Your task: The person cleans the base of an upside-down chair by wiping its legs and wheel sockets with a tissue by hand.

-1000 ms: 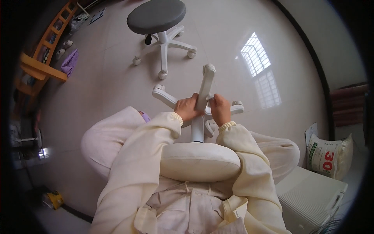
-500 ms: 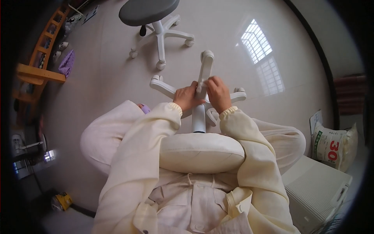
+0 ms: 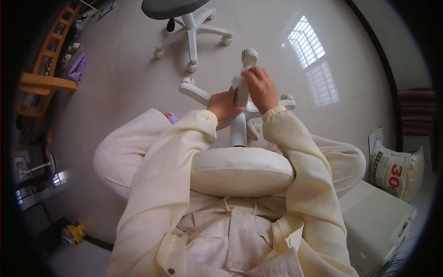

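Observation:
A white stool lies tipped with its round cream seat (image 3: 242,171) in my lap and its wheeled base (image 3: 196,92) pointing away from me. My left hand (image 3: 225,104) is closed around the upright leg of that base, near the central post (image 3: 238,129). Higher on the same leg, just below its caster (image 3: 249,56), my right hand (image 3: 261,88) has its fingers bent and pressed together. Between them and the leg is a thin crumpled white piece, like a wipe (image 3: 236,81), mostly hidden by the fingers.
A second stool with a grey seat (image 3: 173,8) stands upright ahead. To my right are a ribbed whitish case (image 3: 376,221) and a plump printed bag (image 3: 392,171). An orange wooden rack (image 3: 48,82) stands far left, and a yellow object (image 3: 74,232) lies lower left.
My right hand has slid up the leg toward its caster, and the white piece shows more beside it. My left hand keeps its hold. The view has shifted slightly.

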The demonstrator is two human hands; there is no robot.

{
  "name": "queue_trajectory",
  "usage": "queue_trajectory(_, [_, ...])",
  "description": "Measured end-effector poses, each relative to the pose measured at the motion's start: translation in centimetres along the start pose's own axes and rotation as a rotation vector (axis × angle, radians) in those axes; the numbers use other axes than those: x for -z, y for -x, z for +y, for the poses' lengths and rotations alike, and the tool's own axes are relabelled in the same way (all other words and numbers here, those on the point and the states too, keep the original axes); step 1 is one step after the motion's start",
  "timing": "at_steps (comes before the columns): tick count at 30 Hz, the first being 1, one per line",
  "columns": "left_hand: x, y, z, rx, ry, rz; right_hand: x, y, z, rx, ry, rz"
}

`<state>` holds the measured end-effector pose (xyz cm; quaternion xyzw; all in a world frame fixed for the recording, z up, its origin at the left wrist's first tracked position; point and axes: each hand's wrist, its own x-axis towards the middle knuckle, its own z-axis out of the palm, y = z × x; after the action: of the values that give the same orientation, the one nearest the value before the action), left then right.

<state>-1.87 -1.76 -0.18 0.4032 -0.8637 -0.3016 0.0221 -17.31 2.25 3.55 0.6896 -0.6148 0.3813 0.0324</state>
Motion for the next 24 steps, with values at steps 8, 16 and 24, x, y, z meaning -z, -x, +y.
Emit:
queue_trajectory(8, [-0.8,-1.2,-2.4,0.047,0.549,0.003,-0.8,7.0,-1.2,0.092,-0.176,-0.278])
queue_trajectory(16, [-0.3,-0.8,-1.8,0.05,0.46,0.039,-0.9,6.7,-3.5,0.038,-0.285,-0.437])
queue_trajectory(24, [0.5,-0.6,-0.8,0.075,0.475,0.001,0.2,8.9,-0.8,0.034,-0.194,-0.409])
